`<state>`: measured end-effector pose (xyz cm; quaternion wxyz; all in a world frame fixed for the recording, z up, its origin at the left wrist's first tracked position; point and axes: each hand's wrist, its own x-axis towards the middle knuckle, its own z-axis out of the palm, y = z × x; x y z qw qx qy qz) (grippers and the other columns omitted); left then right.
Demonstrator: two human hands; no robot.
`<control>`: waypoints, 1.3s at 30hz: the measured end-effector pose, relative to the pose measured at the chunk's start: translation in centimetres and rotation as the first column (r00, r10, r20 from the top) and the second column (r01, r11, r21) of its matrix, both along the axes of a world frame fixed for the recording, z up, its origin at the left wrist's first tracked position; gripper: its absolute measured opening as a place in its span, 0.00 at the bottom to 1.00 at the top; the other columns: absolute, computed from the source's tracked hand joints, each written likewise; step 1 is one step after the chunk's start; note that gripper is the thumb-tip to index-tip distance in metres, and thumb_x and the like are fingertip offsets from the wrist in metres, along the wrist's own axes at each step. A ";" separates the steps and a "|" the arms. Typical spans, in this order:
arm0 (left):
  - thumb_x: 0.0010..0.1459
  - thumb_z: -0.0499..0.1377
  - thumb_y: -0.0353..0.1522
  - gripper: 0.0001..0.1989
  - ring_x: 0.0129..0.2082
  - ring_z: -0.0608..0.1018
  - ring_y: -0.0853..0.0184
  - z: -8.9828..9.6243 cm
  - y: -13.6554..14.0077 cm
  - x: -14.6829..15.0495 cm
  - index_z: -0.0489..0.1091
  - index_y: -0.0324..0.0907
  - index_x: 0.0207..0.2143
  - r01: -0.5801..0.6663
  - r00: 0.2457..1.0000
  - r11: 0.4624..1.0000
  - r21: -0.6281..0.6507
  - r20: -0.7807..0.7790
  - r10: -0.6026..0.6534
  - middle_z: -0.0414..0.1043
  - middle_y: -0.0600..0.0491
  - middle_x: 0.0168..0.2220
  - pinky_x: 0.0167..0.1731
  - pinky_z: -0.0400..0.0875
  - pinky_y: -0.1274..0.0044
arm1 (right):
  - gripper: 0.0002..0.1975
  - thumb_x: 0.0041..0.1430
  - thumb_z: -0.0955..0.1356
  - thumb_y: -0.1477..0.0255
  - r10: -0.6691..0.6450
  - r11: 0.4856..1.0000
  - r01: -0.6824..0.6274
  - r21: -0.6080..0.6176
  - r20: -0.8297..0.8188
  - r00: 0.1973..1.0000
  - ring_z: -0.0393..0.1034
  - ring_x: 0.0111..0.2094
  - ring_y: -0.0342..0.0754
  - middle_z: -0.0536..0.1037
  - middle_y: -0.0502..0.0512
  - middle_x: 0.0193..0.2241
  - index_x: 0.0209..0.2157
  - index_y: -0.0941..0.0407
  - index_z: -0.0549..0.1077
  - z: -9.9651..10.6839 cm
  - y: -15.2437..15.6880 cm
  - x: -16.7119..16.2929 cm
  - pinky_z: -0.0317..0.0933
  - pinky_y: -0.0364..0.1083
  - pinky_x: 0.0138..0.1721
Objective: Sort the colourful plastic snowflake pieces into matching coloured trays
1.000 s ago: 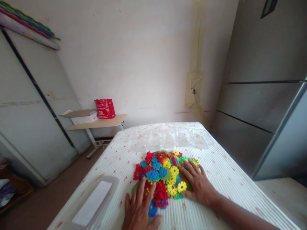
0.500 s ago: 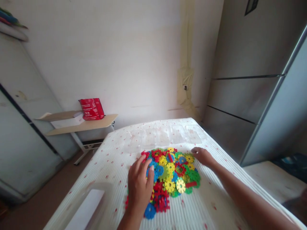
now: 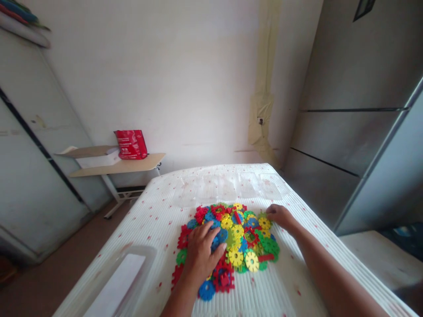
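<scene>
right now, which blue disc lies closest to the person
The blue disc at the near edge of the pile, just left of a red piece; other visible blue discs lie farther back.

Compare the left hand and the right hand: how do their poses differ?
The left hand is spread, thumb apart; the right hand is curled, and any grip is too small to tell. The left hand lies over the left side of the pile of colored pieces; the right hand is at its far right edge. Both are bare.
</scene>
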<state>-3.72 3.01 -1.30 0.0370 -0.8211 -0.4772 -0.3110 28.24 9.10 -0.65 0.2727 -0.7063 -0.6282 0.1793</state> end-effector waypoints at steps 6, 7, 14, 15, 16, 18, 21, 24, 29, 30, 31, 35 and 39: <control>0.45 0.61 0.44 0.29 0.52 0.67 0.53 0.0 -0.3 0.0 0.66 0.46 0.50 0.001 1.000 0.997 -0.074 -0.014 -0.003 0.64 0.47 0.54 0.51 0.61 0.57 | 0.04 0.43 0.63 0.70 -0.068 0.990 0.095 0.109 -0.229 0.971 0.65 0.20 0.44 0.71 0.48 0.17 0.23 0.56 0.67 0.4 -0.7 -0.2 0.58 0.43 0.23; 0.44 0.61 0.43 0.29 0.52 0.67 0.53 0.0 -0.4 0.0 0.66 0.47 0.51 -0.006 1.000 0.997 -0.076 -0.014 0.005 0.64 0.47 0.54 0.51 0.61 0.57 | 0.05 0.44 0.62 0.69 -0.081 0.984 0.120 0.132 -0.266 0.961 0.64 0.19 0.43 0.70 0.48 0.17 0.24 0.56 0.67 0.5 -0.8 -0.4 0.57 0.42 0.22; 0.48 0.59 0.39 0.22 0.52 0.67 0.55 0.0 -0.4 0.0 0.68 0.45 0.47 -0.003 1.000 0.996 -0.093 0.007 0.004 0.64 0.47 0.54 0.51 0.62 0.58 | 0.17 0.46 0.64 0.64 0.060 0.946 0.124 0.298 -0.541 0.839 0.59 0.18 0.41 0.67 0.45 0.18 0.38 0.57 0.65 3.0 -2.1 -2.5 0.55 0.42 0.20; 0.47 0.60 0.38 0.21 0.52 0.68 0.55 0.0 -0.3 0.0 0.69 0.45 0.46 -0.003 1.000 0.995 -0.098 0.020 0.005 0.64 0.47 0.54 0.51 0.62 0.58 | 0.17 0.46 0.65 0.64 0.107 0.952 0.079 0.296 -0.561 0.821 0.59 0.18 0.41 0.67 0.45 0.18 0.39 0.57 0.66 3.4 -2.5 -3.1 0.55 0.42 0.21; 0.46 0.60 0.37 0.21 0.52 0.68 0.55 0.0 -0.3 0.1 0.69 0.45 0.45 -0.003 0.999 0.995 -0.104 0.033 0.007 0.64 0.47 0.54 0.51 0.62 0.59 | 0.17 0.46 0.65 0.64 0.148 0.960 0.021 0.280 -0.567 0.810 0.59 0.18 0.41 0.67 0.45 0.19 0.38 0.57 0.66 3.9 -2.8 -3.7 0.56 0.42 0.21; 0.44 0.61 0.36 0.20 0.52 0.68 0.55 0.1 -0.3 0.2 0.69 0.45 0.43 -0.003 0.998 0.993 -0.114 0.058 0.009 0.65 0.47 0.53 0.51 0.62 0.59 | 0.14 0.48 0.65 0.65 0.239 0.963 -0.116 0.245 -0.564 0.790 0.61 0.20 0.41 0.68 0.46 0.20 0.37 0.57 0.68 4.6 -3.7 -5.3 0.57 0.42 0.22; 0.41 0.63 0.33 0.19 0.50 0.69 0.56 0.3 -0.3 0.3 0.69 0.44 0.40 0.009 0.996 0.992 -0.125 0.088 0.002 0.66 0.47 0.52 0.50 0.63 0.60 | 0.11 0.52 0.63 0.67 0.407 0.913 -0.321 0.252 -0.493 0.769 0.63 0.25 0.42 0.71 0.48 0.25 0.36 0.57 0.69 5.1 -5.0 -7.8 0.59 0.42 0.26; 0.40 0.64 0.31 0.19 0.48 0.70 0.56 0.5 -0.5 0.6 0.67 0.43 0.38 0.007 0.993 0.994 -0.108 0.114 0.006 0.68 0.48 0.49 0.49 0.64 0.60 | 0.10 0.54 0.62 0.72 0.501 0.862 -0.435 0.259 -0.309 0.808 0.64 0.28 0.43 0.72 0.49 0.27 0.37 0.56 0.71 5.1 -5.9 -10.0 0.58 0.42 0.29; 0.40 0.64 0.29 0.22 0.47 0.70 0.57 0.8 -0.9 0.9 0.65 0.43 0.40 0.011 0.993 0.999 -0.045 0.121 -0.006 0.69 0.48 0.47 0.49 0.62 0.59 | 0.14 0.52 0.61 0.78 0.509 0.849 -0.488 0.202 -0.067 0.858 0.66 0.30 0.44 0.74 0.51 0.30 0.39 0.56 0.72 4.6 -6.6 -11.9 0.58 0.42 0.33; 0.40 0.64 0.29 0.22 0.46 0.70 0.57 0.9 -1.0 0.9 0.65 0.44 0.40 0.019 0.993 0.999 -0.034 0.118 -0.015 0.69 0.49 0.46 0.50 0.61 0.58 | 0.14 0.52 0.61 0.78 0.504 0.851 -0.485 0.201 -0.053 0.862 0.66 0.30 0.44 0.74 0.51 0.30 0.39 0.56 0.72 4.5 -6.6 -12.0 0.58 0.42 0.33; 0.40 0.64 0.29 0.22 0.45 0.71 0.58 1.0 -1.0 1.0 0.65 0.44 0.41 0.025 0.993 0.999 -0.021 0.118 -0.022 0.70 0.49 0.45 0.50 0.61 0.58 | 0.14 0.52 0.61 0.78 0.501 0.852 -0.482 0.204 -0.048 0.864 0.66 0.30 0.44 0.74 0.51 0.31 0.39 0.56 0.72 4.5 -6.6 -12.0 0.58 0.42 0.33; 0.43 0.63 0.29 0.22 0.43 0.72 0.60 1.0 -1.1 1.1 0.64 0.45 0.44 0.033 0.991 0.998 0.046 0.131 -0.039 0.71 0.51 0.41 0.49 0.63 0.59 | 0.14 0.52 0.61 0.78 0.513 0.848 -0.485 0.215 -0.100 0.853 0.65 0.30 0.43 0.73 0.50 0.30 0.39 0.56 0.72 4.3 -6.4 -11.6 0.58 0.42 0.33; 0.47 0.61 0.28 0.23 0.43 0.72 0.60 0.6 -1.1 1.1 0.63 0.45 0.47 0.034 0.987 0.994 0.106 0.150 -0.050 0.71 0.50 0.41 0.46 0.67 0.62 | 0.13 0.51 0.62 0.77 0.509 0.858 -0.467 0.215 -0.222 0.832 0.64 0.28 0.43 0.72 0.49 0.29 0.38 0.56 0.72 3.7 -6.1 -11.3 0.57 0.41 0.30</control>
